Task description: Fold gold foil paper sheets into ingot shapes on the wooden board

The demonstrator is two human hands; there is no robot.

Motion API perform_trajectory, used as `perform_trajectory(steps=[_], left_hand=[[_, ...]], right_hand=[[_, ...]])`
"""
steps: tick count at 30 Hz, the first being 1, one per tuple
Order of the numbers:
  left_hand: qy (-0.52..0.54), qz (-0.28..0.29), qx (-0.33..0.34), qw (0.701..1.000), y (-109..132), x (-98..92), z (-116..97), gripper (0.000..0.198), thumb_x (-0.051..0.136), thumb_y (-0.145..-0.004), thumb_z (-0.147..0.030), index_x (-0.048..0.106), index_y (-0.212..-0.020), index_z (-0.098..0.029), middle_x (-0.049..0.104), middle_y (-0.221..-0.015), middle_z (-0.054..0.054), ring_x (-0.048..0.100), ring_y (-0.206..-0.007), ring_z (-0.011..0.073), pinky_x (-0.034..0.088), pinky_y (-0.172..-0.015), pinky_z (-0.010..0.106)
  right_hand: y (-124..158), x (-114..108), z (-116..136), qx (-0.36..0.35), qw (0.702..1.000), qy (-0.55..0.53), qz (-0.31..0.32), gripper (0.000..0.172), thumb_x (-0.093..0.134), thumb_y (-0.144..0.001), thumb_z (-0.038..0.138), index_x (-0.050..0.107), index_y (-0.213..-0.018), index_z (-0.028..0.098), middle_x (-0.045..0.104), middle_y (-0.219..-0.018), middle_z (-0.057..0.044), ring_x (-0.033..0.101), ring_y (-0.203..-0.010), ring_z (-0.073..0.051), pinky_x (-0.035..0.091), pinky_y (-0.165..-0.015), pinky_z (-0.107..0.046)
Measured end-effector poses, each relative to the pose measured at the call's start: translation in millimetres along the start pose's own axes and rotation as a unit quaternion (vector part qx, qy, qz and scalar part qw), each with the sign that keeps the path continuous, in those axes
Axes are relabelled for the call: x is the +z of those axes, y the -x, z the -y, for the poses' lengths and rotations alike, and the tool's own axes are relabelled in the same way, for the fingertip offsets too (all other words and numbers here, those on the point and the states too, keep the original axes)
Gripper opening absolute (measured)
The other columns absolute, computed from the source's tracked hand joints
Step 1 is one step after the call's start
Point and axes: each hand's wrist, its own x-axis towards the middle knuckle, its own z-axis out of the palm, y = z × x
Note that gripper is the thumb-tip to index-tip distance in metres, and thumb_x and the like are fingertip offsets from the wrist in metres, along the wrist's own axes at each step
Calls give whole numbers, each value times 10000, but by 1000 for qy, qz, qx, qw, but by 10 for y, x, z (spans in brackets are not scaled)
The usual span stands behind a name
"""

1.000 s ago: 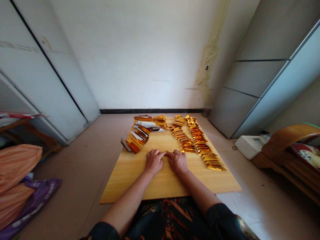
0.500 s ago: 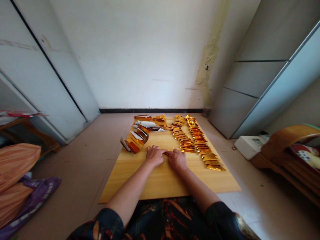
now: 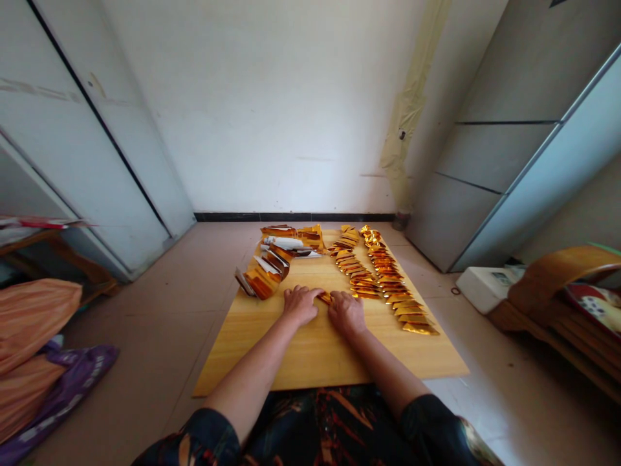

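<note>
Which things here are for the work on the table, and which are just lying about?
For the work, it seems:
- left hand and right hand, both at a small gold strip
- loose gold paper
- folded gold pieces
- wooden table

Probably just lying about:
- purple bag
- orange bundle
- white box

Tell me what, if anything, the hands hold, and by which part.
A small gold piece, left hand at one end, right hand at the other; whether pinched or pressed, I can't tell.

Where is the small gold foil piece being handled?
In the head view, the gold foil piece is between the left hand and right hand, mid-width over the yellow wooden board.
</note>
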Motion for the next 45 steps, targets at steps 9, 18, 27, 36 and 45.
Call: perform_trajectory(steps=[9, 18, 27, 36, 45], left_hand=[[16, -12, -8, 1000, -20, 51, 57, 571, 535, -692, -189, 537, -1247, -325, 653, -1113, 34, 533, -1068, 243, 371, -879, 375], [35, -88, -23, 995, -13, 158, 130, 338, 508, -789, -248, 656, -1092, -270, 676, -1020, 48, 551, -1020, 231, 389, -876, 350], [109, -141, 7, 984, 41, 280, 258, 330, 497, -760, -168, 693, -1020, -227, 699, -927, 34, 588, -929, 191, 404, -879, 312], [90, -137, 9, 987, 67, 235, 207, 310, 468, -751, -174, 717, -921, -244, 705, -960, 19, 587, -945, 204, 408, -873, 333], [90, -139, 14, 986, 84, 216, 197, 308, 459, -746, -174, 719, -895, -243, 706, -962, 15, 586, -930, 203, 412, -867, 334]], right_hand=[[-12, 14, -9, -9, 1000, 19, -12, 203, 469, -892, 275, 656, -959, 231, 653, -921, -43, 577, -878, -162, 276, -710, -283], [-51, -39, -14, 5, 999, 32, -35, 252, 455, -928, 279, 688, -849, 230, 651, -876, -41, 575, -843, -148, 262, -679, -281], [347, -262, -439, 14, 996, -5, -83, 199, 522, -897, 248, 718, -886, 277, 648, -816, -15, 568, -832, -139, 249, -693, -260], [432, -467, -941, 52, 993, 61, -83, 205, 508, -898, 252, 704, -917, 308, 685, -850, -9, 544, -868, -169, 231, -734, -305], [277, -469, -1057, 36, 990, 121, -60, 219, 488, -890, 250, 700, -835, 257, 667, -848, -48, 504, -880, -190, 242, -755, -321]])
